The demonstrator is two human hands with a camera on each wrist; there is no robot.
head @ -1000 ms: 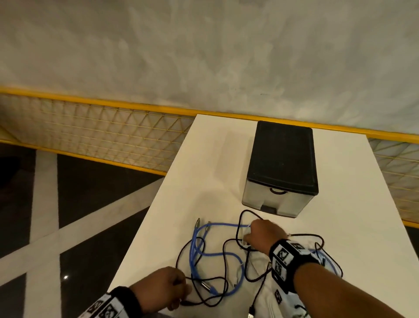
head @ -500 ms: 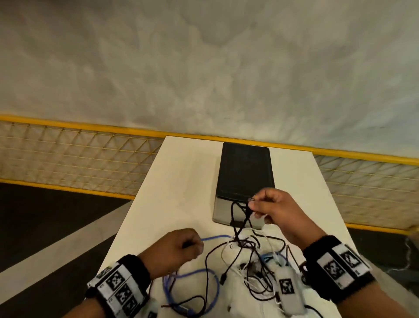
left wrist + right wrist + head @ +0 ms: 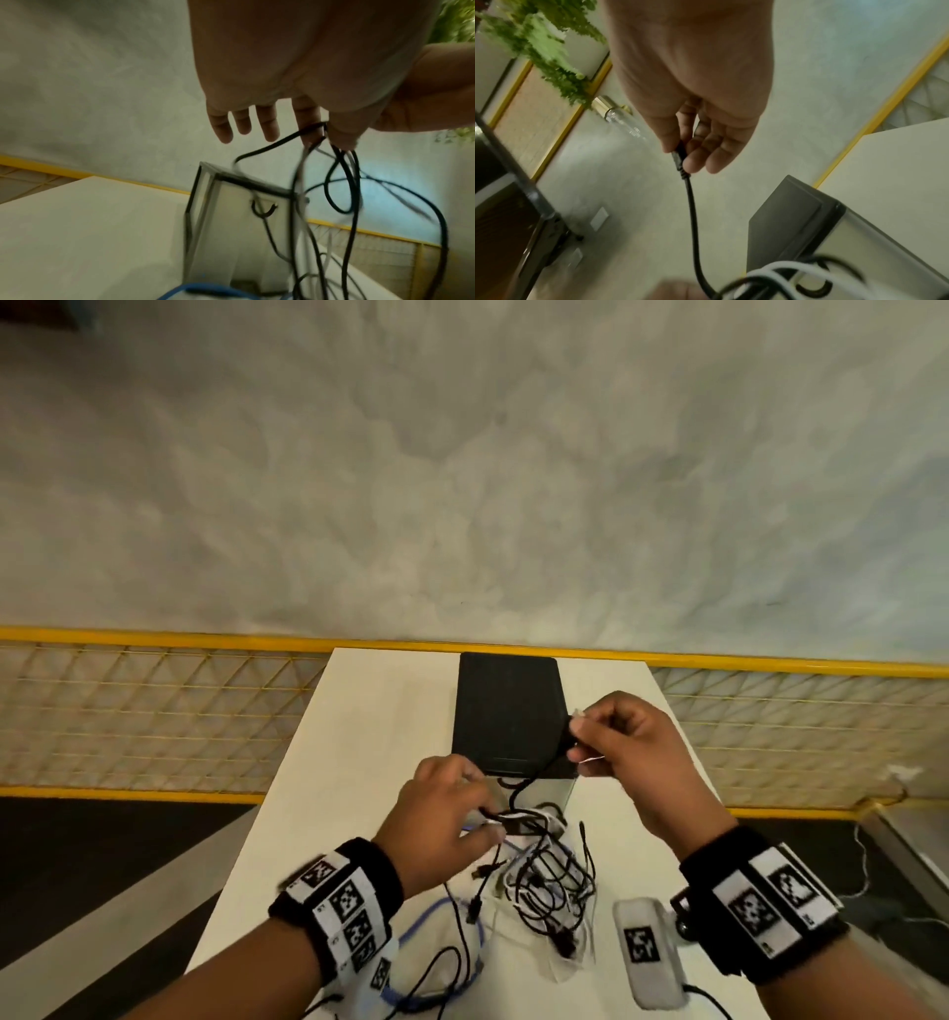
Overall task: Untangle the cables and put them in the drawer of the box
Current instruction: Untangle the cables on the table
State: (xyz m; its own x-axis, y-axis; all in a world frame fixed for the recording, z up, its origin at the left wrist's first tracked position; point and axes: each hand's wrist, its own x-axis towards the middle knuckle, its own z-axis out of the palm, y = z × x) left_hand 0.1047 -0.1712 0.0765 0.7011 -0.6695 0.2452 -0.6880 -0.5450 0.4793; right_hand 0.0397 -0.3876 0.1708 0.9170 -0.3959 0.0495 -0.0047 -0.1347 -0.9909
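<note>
A tangle of black and white cables [image 3: 554,880] hangs and lies on the white table [image 3: 359,762], with a blue cable [image 3: 426,916] looped at its near left. My left hand [image 3: 488,821] pinches several black and white strands between thumb and forefinger [image 3: 321,132]; its other fingers stay straight. My right hand [image 3: 575,742] is raised over the box's front right corner and pinches the plug end of a black cable [image 3: 693,213] that runs down into the tangle. The black-topped box [image 3: 506,711] stands behind, its grey drawer [image 3: 257,205] closed.
A yellow mesh fence [image 3: 154,721] runs behind and beside the table. Dark floor lies past the table's left edge. A thin white cord [image 3: 868,865] trails on the floor at right. The right wrist view shows a glass bottle [image 3: 618,117] and green foliage [image 3: 539,40] off to the side.
Both hands have lifted off the table. The right hand raised the black cable end up over the box. The left hand left the blue cable and took hold of the tangle's strands.
</note>
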